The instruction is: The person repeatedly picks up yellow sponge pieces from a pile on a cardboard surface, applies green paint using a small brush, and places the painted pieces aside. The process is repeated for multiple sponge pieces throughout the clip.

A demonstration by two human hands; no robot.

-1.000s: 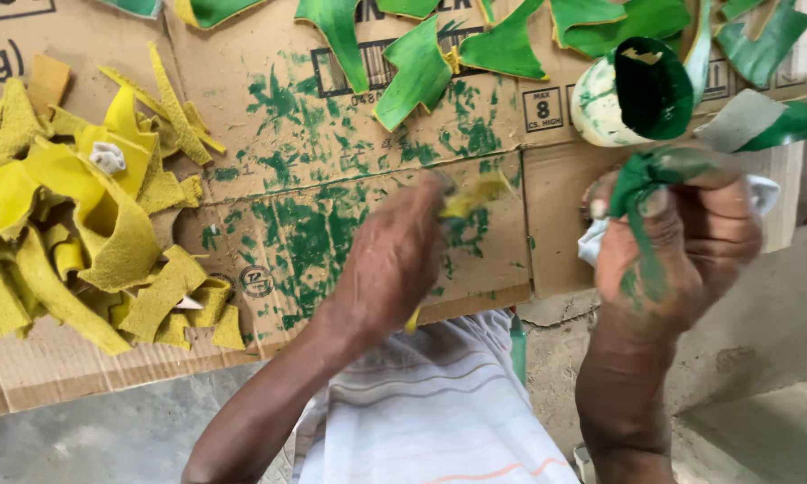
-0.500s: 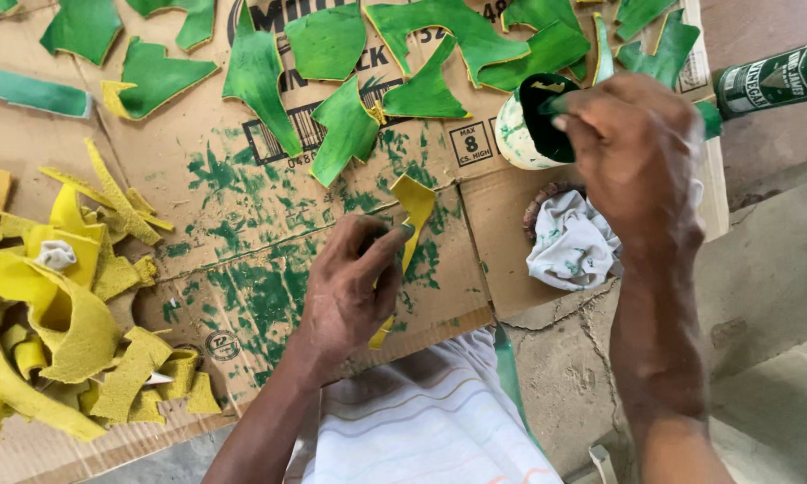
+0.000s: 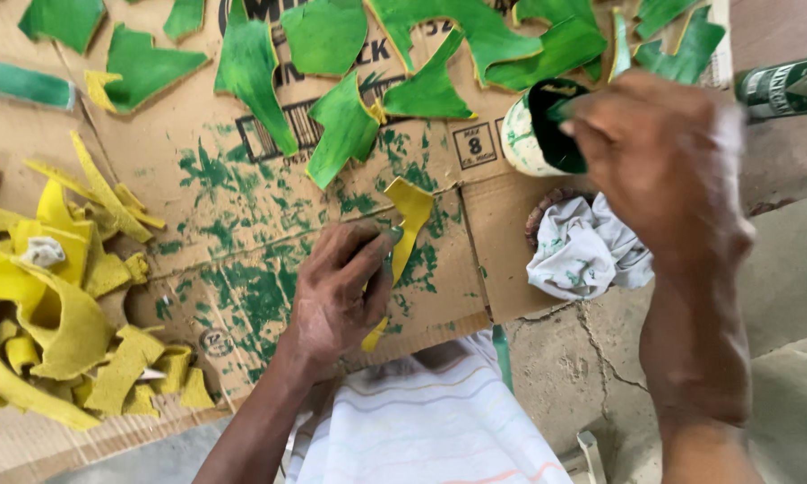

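The left hand (image 3: 340,291) lay near the centre of the frame on a flattened cardboard box (image 3: 197,233) stained with green paint, and its fingers pressed down a curved yellow piece (image 3: 408,224), which ran from just above the fingertips down to a point below the palm. The right hand (image 3: 663,161) was in the upper right of the frame, with its fingers closed together over the mouth of a small white paint pot (image 3: 533,125) that had green paint inside; what exactly the fingers pinched there, I could not tell, because the hand covered it. Just below the pot, at the right edge of the cardboard, a white rag (image 3: 582,251) with green marks lay crumpled, partly on the concrete floor (image 3: 780,269). Across the top of the frame many green painted pieces (image 3: 332,125) were spread on the cardboard, apart from one another. At the left side a heap of yellow unpainted pieces (image 3: 54,305) was piled together. A green can (image 3: 784,85) lay at the upper right edge, beyond the right hand. At the bottom centre a white striped cloth (image 3: 421,421) was seen between the two arms.
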